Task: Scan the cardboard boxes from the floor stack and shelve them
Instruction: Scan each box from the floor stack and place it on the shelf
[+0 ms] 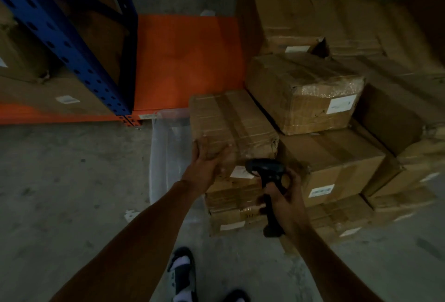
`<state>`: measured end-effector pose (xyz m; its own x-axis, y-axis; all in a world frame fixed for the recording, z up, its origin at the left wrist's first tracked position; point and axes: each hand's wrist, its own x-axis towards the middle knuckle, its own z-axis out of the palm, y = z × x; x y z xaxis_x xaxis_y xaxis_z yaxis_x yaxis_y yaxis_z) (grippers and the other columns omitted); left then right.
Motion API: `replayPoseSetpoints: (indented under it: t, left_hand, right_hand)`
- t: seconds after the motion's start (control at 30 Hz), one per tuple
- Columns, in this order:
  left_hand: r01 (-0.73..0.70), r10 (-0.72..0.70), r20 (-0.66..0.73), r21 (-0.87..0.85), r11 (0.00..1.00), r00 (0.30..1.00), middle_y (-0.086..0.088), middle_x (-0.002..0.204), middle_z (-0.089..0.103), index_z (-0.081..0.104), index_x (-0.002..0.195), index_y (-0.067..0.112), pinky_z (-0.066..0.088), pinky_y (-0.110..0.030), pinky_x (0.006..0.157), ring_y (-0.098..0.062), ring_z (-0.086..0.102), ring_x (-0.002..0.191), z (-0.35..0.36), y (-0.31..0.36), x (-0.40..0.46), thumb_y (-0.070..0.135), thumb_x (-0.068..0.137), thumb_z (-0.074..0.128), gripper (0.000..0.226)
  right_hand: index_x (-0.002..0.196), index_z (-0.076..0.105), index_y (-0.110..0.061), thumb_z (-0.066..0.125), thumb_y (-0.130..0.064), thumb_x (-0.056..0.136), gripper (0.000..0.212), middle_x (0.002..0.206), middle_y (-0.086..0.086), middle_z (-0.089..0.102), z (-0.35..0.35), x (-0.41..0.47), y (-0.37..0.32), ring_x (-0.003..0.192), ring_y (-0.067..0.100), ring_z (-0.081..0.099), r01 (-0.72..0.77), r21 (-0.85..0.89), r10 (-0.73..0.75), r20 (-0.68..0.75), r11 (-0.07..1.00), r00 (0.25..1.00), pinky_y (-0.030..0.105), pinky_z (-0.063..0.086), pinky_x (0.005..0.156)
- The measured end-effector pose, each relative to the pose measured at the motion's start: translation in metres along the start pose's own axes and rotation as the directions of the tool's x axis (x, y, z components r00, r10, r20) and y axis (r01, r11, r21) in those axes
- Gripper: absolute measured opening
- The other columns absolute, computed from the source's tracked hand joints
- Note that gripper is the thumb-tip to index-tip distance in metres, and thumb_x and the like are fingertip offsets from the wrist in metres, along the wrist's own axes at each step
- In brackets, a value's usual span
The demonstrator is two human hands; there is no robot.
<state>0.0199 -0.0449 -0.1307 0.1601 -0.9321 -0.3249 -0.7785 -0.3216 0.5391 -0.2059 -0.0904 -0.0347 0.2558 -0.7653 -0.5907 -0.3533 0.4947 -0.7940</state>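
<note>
A taped cardboard box (231, 121) tops the left column of the floor stack. My left hand (207, 162) grips its near left corner, fingers over the top edge. My right hand (281, 195) holds a black handheld scanner (267, 174) by its grip. The scanner's head points at the white label (240, 172) on the box's front face. More boxes lie beneath it (231, 215). To the right stand further stacked boxes (303, 90), (337, 164), each with a white label.
An orange shelf deck (187, 61) sits low behind the stack, with a blue upright (60, 37) at its left. Boxes (48, 94) fill the left bay. Clear plastic film (168, 152) lies left of the stack on the concrete floor. My sandalled foot (181, 275) is below.
</note>
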Motion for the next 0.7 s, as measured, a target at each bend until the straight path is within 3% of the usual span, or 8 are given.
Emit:
replayPoseSetpoints:
  t: [0.07, 0.17, 0.23, 0.3, 0.37, 0.47, 0.57, 0.7]
  left_hand:
    - [0.031, -0.032, -0.049, -0.010, 0.999, 0.998, -0.016, 0.160, -0.019, 0.007, 0.151, 0.049, 0.026, -0.068, 0.109, -0.048, -0.018, 0.143, 0.006, 0.000, 0.000, 0.035, 0.103, 0.040, 0.060]
    - [-0.002, 0.001, -0.080, -0.007, 1.000, 0.997, -0.016, 0.159, -0.018, 0.005, 0.150, 0.053, 0.025, -0.069, 0.109, -0.053, -0.007, 0.143, 0.012, -0.002, -0.001, 0.035, 0.103, 0.038, 0.061]
    - [-0.024, 0.020, -0.084, -0.041, 0.999, 0.996, -0.015, 0.159, -0.023, -0.002, 0.147, 0.058, 0.028, -0.064, 0.111, -0.054, 0.002, 0.142, 0.013, -0.003, -0.001, 0.027, 0.101, 0.043, 0.072]
    - [-0.007, 0.005, -0.055, -0.039, 0.999, 0.998, -0.015, 0.157, -0.028, -0.010, 0.144, 0.061, 0.027, -0.059, 0.114, -0.053, 0.003, 0.143, 0.013, 0.002, -0.001, 0.018, 0.098, 0.052, 0.089]
    - [0.043, -0.043, -0.006, -0.024, 0.999, 0.999, -0.015, 0.156, -0.029, -0.013, 0.144, 0.059, 0.025, -0.057, 0.115, -0.051, 0.002, 0.144, 0.009, 0.010, 0.000, 0.020, 0.098, 0.053, 0.090]
    - [0.062, -0.061, 0.025, -0.028, 0.998, 0.998, -0.008, 0.156, -0.030, -0.013, 0.143, 0.062, 0.027, -0.057, 0.114, -0.052, 0.009, 0.142, 0.006, 0.011, 0.002, 0.036, 0.100, 0.041, 0.074]
    - [0.054, -0.054, 0.055, -0.012, 0.998, 0.997, -0.007, 0.155, -0.032, -0.014, 0.141, 0.063, 0.025, -0.056, 0.116, -0.050, 0.008, 0.144, 0.005, 0.005, 0.004, 0.051, 0.096, 0.044, 0.075]
    - [0.118, -0.117, 0.026, -0.016, 0.993, 0.993, -0.009, 0.157, -0.027, -0.003, 0.148, 0.057, 0.033, -0.057, 0.111, -0.053, 0.021, 0.137, 0.008, 0.012, 0.003, 0.043, 0.099, 0.047, 0.072]
  right_hand:
    - [0.143, 0.031, -0.040, 0.068, -0.034, 0.096, 0.061, 0.116, 0.014, 0.068, -0.005, -0.007, 0.024, 0.067, 0.028, 0.064, 0.081, -0.126, -0.082, -0.003, 0.989, 0.997, 0.041, 0.056, 0.058]
    - [0.151, 0.022, -0.054, 0.064, -0.072, 0.083, 0.081, 0.135, -0.002, 0.062, -0.006, -0.008, 0.048, 0.093, 0.033, 0.066, 0.123, -0.258, -0.145, -0.068, 0.958, 0.987, 0.061, 0.058, 0.077]
    - [0.152, 0.022, -0.054, 0.059, -0.073, 0.086, 0.078, 0.137, -0.007, 0.059, -0.005, -0.005, 0.059, 0.103, 0.032, 0.069, 0.180, -0.311, -0.213, -0.073, 0.933, 0.974, 0.060, 0.059, 0.077]
    - [0.148, 0.028, -0.054, 0.064, -0.059, 0.087, 0.071, 0.139, -0.003, 0.056, -0.004, -0.005, 0.063, 0.106, 0.029, 0.069, 0.223, -0.283, -0.247, -0.051, 0.933, 0.968, 0.057, 0.060, 0.077]
    - [0.140, 0.035, -0.046, 0.068, -0.031, 0.087, 0.064, 0.138, 0.008, 0.052, -0.005, -0.005, 0.066, 0.097, 0.030, 0.072, 0.263, -0.220, -0.278, -0.042, 0.939, 0.960, 0.050, 0.063, 0.074]
    - [0.136, 0.036, -0.034, 0.065, -0.017, 0.092, 0.055, 0.134, 0.014, 0.052, -0.001, -0.010, 0.062, 0.090, 0.030, 0.070, 0.249, -0.132, -0.262, -0.093, 0.959, 0.960, 0.019, 0.058, 0.065]
    - [0.139, 0.039, -0.029, 0.070, -0.029, 0.094, 0.055, 0.127, -0.001, 0.057, 0.002, -0.018, 0.052, 0.094, 0.004, 0.060, 0.233, -0.138, -0.250, -0.120, 0.963, 0.961, -0.002, 0.043, 0.064]
    - [0.137, 0.044, -0.040, 0.059, -0.057, 0.089, 0.053, 0.127, -0.006, 0.061, 0.007, -0.023, 0.044, 0.110, 0.012, 0.060, 0.230, -0.110, -0.246, -0.164, 0.967, 0.955, -0.003, 0.041, 0.065]
